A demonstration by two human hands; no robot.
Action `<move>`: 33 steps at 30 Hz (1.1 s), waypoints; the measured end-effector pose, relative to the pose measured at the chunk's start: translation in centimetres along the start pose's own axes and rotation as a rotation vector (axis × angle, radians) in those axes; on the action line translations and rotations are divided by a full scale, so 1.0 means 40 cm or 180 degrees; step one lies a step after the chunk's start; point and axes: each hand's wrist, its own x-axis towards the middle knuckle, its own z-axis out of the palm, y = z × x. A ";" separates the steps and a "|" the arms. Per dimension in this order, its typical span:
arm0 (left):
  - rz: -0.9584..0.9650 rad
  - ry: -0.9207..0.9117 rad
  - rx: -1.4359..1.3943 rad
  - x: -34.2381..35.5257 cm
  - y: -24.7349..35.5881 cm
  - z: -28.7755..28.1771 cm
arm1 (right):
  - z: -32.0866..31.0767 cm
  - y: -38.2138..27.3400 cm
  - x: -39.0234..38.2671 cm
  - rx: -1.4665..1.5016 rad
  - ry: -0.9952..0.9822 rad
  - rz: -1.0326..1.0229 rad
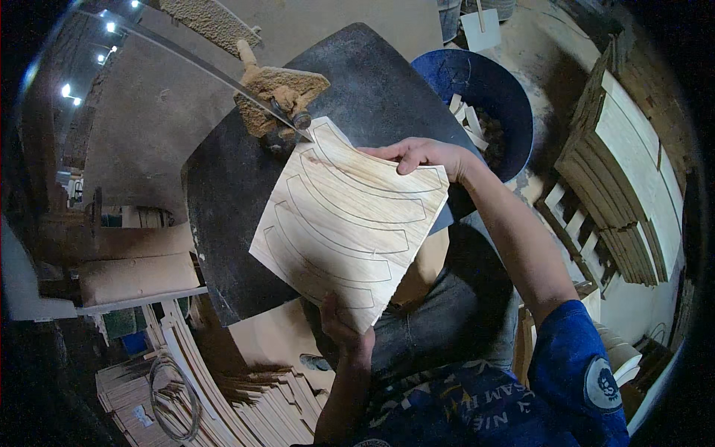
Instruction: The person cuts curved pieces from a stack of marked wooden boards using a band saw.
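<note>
A pale wooden board point(335, 223) lies over the black saw table point(350, 74), marked with several curved outlines in dark line. My right hand point(428, 155) grips its far right edge, thumb on the top face and fingers stretched along the edge. At the near edge, my left hand point(346, 324) holds the board in shadow, with its fingers partly hidden. The board's far corner meets the thin bandsaw blade point(304, 132), below a dust-caked blade guide point(279, 93). One concave edge runs from that corner toward my right hand.
Beyond the table's right side stands a blue tub point(514, 97) with wood offcuts. Stacked curved boards point(625, 179) rest on a pallet at the right. Thin wood strips point(261, 402) and a coiled cable point(175, 398) lie at the lower left.
</note>
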 end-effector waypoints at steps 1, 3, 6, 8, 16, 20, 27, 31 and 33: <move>0.0651 -0.0229 0.0509 0.000 0.001 0.005 | 0.001 -0.001 -0.001 0.0007 0.0013 0.0018; 0.0090 0.0020 0.0210 0.006 0.006 0.013 | 0.001 -0.004 -0.004 -0.0044 -0.0039 0.0025; -0.0358 0.0078 -0.0170 0.008 0.002 0.009 | 0.000 -0.007 -0.005 -0.0041 -0.0074 -0.0041; -0.0238 -0.0119 -0.0246 0.008 -0.008 -0.008 | 0.001 -0.006 -0.005 -0.0021 -0.0034 0.0040; 0.2471 -0.0005 0.4005 0.020 0.007 -0.024 | 0.002 0.003 -0.004 0.0343 0.0012 0.0075; -0.0330 -0.0046 -0.0418 -0.035 0.052 0.103 | 0.000 -0.003 -0.002 0.0189 -0.0099 -0.0059; -0.0490 -0.0217 -0.0599 -0.060 0.120 0.190 | -0.005 -0.022 0.006 0.0399 -0.0199 0.0114; -0.0590 -0.0343 -0.0609 -0.057 0.115 0.173 | -0.005 -0.016 0.003 0.0533 -0.0193 0.0191; -0.0627 -0.0282 -0.0514 -0.060 0.123 0.165 | -0.007 -0.014 0.006 0.0682 -0.0231 0.0200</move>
